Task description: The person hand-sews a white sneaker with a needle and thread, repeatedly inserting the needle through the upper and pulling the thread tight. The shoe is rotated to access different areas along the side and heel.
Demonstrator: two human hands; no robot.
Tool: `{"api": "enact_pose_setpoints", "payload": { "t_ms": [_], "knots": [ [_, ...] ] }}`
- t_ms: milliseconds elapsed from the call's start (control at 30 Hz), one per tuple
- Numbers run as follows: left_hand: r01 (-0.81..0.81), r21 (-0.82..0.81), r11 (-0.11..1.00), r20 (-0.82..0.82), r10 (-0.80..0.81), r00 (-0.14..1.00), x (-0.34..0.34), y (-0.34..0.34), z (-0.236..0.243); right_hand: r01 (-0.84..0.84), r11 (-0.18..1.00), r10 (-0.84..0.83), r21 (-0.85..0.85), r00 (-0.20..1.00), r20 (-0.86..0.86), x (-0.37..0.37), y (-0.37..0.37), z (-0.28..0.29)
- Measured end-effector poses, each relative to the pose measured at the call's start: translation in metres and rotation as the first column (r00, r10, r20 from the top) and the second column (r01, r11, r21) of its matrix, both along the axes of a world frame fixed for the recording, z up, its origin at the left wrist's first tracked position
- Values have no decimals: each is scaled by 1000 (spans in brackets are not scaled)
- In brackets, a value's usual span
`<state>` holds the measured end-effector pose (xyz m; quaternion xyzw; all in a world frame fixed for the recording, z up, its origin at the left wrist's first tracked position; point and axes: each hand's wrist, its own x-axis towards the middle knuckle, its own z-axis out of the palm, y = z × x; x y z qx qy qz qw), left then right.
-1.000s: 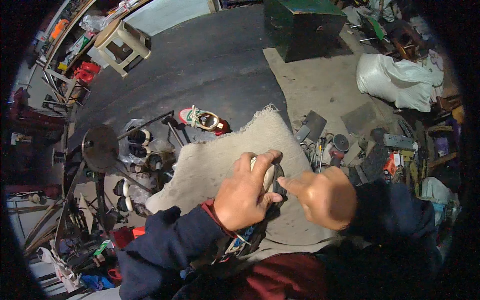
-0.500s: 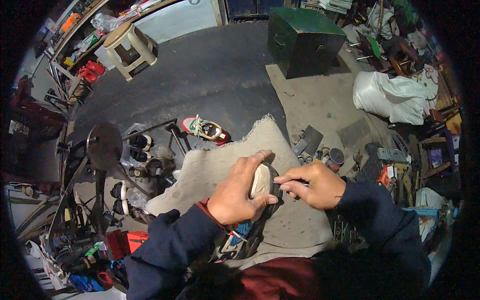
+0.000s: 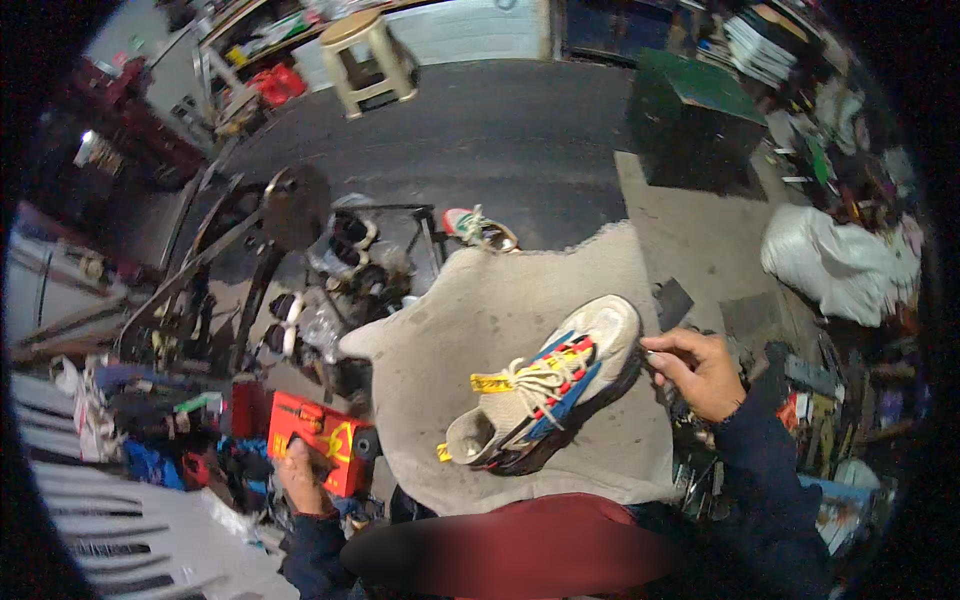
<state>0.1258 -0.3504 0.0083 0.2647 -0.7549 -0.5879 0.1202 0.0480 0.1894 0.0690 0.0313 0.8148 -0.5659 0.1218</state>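
Observation:
A sneaker with a cream toe, pale laces and blue, red and yellow trim lies on its sole across the grey cloth over my lap, toe toward the far right. Just off that toe, my right hand is closed in a pinch; what it holds is too small to make out. Low on the left, my left hand reaches to an orange-red box with yellow markings. Blur and a dark shape at its fingertips hide whether it grips anything.
A black iron stand with a round plate rises at the left, with shoes in plastic bags beside it. Beyond the cloth sits a red and green shoe. Farther off are a beige stool, a green chest and a white sack.
My left hand has let go of the sneaker and moved left to the box. The sneaker now lies on the cloth. My right hand has come away from its toe, and the view has shifted.

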Motion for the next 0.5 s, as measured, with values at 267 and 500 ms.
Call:
{"api": "enact_pose_setpoints", "payload": {
  "t_ms": [267, 500],
  "knots": [
    [315, -643, 698, 88, -341, 936, 21, 71, 43, -24, 999, 21, -25, 995, -97, 4, -12, 0],
    [649, -610, 455, 206, -700, 684, -57, 171, 58, -28, 999, 31, 20, 989, -147, 19, -9, 10]
  ]
}}
